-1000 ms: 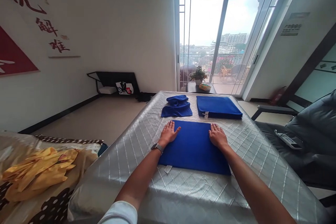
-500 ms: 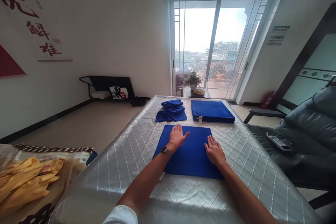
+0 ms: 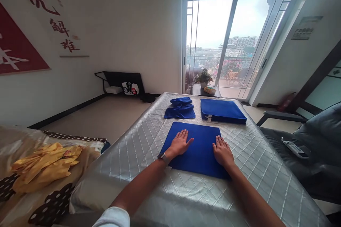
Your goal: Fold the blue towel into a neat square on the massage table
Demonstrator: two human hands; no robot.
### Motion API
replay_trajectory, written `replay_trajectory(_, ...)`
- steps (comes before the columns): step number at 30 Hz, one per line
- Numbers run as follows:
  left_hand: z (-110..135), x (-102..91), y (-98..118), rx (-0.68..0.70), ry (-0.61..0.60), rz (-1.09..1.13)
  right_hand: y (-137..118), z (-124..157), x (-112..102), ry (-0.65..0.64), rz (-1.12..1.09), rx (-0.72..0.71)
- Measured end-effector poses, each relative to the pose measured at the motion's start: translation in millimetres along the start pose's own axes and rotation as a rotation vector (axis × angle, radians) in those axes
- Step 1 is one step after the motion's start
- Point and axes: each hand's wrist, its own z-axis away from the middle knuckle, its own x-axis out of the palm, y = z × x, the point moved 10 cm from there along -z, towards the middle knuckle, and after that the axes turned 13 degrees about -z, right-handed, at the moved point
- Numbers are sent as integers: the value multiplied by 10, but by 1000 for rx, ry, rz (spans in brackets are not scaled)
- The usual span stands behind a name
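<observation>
Blue cloth (image 3: 201,145), corner behind right hand (image 3: 222,152)

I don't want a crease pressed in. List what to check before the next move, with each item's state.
1. Left hand flat on the towel: ok.
2. Right hand flat on the towel: ok.
3. Towel surface smooth between the hands: ok.
4. Towel wholly on the table: ok.
5. Towel apart from the stack and the crumpled towel: ok.
6. Near right corner of the towel square: cannot tell, it is covered.
</observation>
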Motion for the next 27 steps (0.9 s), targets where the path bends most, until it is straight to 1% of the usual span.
replay_trajectory(2,148,21,-433,-87,-6,-16,-27,7,-41,11,23,4)
replay_trajectory(3,213,30,-588,-113,0,-18,-49,22,-72,25,41,-1)
replay_trajectory(5,306,49,-773,-132,14,-13,-119,95,-140,64,83,-38)
replay_trajectory(8,351,60,-845,-133,25,-6,-216,328,-179,93,103,-113)
replay_trajectory(11,349,-10,-804,-143,39,-33,-216,623,-93,40,53,-133)
replay_trajectory(13,352,-121,-648,-125,75,-63,-175,778,-15,2,16,-112)
replay_trajectory(14,358,-177,-503,-95,91,-67,-154,831,19,-10,3,-100)
replay_trajectory(15,366,-223,-302,-46,101,-58,-137,866,47,-17,-6,-91)
replay_trajectory(16,381,-256,-49,24,104,-38,-127,886,70,-21,-11,-88)
replay_trajectory(19,476,-326,852,286,115,53,-121,890,105,-16,3,-102)
replay_trajectory(20,515,-347,1120,361,125,85,-121,885,113,-15,11,-110)
replay_trajectory(21,546,-361,1335,416,129,114,-122,880,122,-15,18,-121)
replay_trajectory(22,567,-367,1485,448,127,140,-122,876,130,-14,24,-132)
replay_trajectory(23,577,-365,1566,458,117,160,-121,873,137,-11,29,-143)
replay_trajectory(24,582,-351,1582,452,98,173,-118,870,142,-5,33,-150)
replay_trajectory(25,590,-330,1541,438,74,178,-111,867,147,4,38,-153)
replay_trajectory(27,638,-287,1330,406,35,170,-96,860,157,20,40,-153)
